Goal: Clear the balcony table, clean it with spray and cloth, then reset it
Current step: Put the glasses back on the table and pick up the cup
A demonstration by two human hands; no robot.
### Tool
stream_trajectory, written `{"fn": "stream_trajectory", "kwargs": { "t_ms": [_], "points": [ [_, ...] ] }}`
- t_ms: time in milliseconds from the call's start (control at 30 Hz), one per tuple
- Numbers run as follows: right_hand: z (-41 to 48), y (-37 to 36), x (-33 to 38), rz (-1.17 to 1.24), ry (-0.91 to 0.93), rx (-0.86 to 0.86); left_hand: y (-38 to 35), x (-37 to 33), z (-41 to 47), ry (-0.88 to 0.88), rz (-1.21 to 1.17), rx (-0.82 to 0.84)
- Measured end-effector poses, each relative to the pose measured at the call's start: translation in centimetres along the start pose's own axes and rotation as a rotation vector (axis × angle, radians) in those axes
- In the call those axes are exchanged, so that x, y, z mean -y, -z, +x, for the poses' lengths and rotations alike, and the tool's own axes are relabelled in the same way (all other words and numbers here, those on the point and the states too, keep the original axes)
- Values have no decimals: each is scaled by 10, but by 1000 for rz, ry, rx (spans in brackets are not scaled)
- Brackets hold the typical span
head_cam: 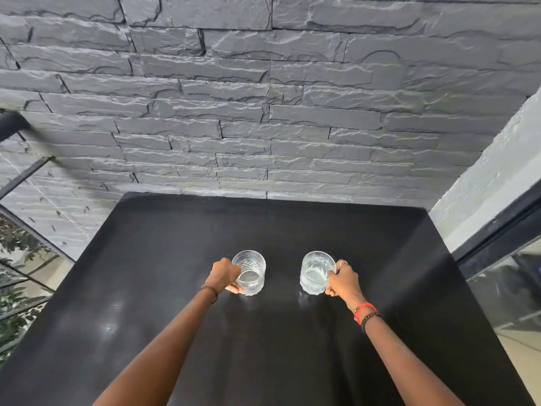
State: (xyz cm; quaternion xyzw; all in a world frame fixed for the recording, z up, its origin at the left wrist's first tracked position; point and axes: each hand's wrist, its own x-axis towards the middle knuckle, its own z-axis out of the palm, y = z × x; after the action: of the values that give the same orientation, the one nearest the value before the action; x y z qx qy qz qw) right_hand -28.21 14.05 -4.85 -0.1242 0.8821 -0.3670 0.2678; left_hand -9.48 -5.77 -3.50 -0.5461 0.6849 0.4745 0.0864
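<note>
Two bare forearms reach over the black table [146, 303], which stands against a grey stone wall [263, 112]. At the table's middle the left hand [224, 273] curls fingers and thumb round the left glass [251, 271], and the right hand [344, 281] grips the right glass [316, 271] likewise. Both clear glasses are side by side, apart; whether they rest on the top is unclear.

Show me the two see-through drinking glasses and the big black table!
Left clear patterned glass tumbler [252, 266]: head view, on its diamond-cut wall.
Right clear glass tumbler [317, 273]: head view, on the middle of its body.
Flat black square table [175, 244]: head view, on a bare patch of its top.
</note>
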Motion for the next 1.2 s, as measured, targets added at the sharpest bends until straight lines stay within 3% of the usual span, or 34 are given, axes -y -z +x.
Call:
{"fn": "stream_trajectory", "kwargs": {
  "t_ms": [333,500,633,800,933,1100,1200],
  "points": [
    [-1,1,0,37,-54,59,-4,-2,2,18,-85,-26],
    [-4,9,6,-4,-90,144,-2,10,-2,-139,-22,-123],
    [-12,25,20,-154,-77,70,7,22,-14,-202,-52,-145],
    [-35,17,49,-540,166,-146,35,63,-45,-177,-142,-288],
    [-69,-15,85,-553,365,-178,55,102,-76,-183,-214,-414],
    [-152,-96,122,-481,607,161,73,183,-129,-141,-450,-610],
    [-214,-146,125,-434,676,256,78,238,-162,-127,-501,-708]
  ]
}}
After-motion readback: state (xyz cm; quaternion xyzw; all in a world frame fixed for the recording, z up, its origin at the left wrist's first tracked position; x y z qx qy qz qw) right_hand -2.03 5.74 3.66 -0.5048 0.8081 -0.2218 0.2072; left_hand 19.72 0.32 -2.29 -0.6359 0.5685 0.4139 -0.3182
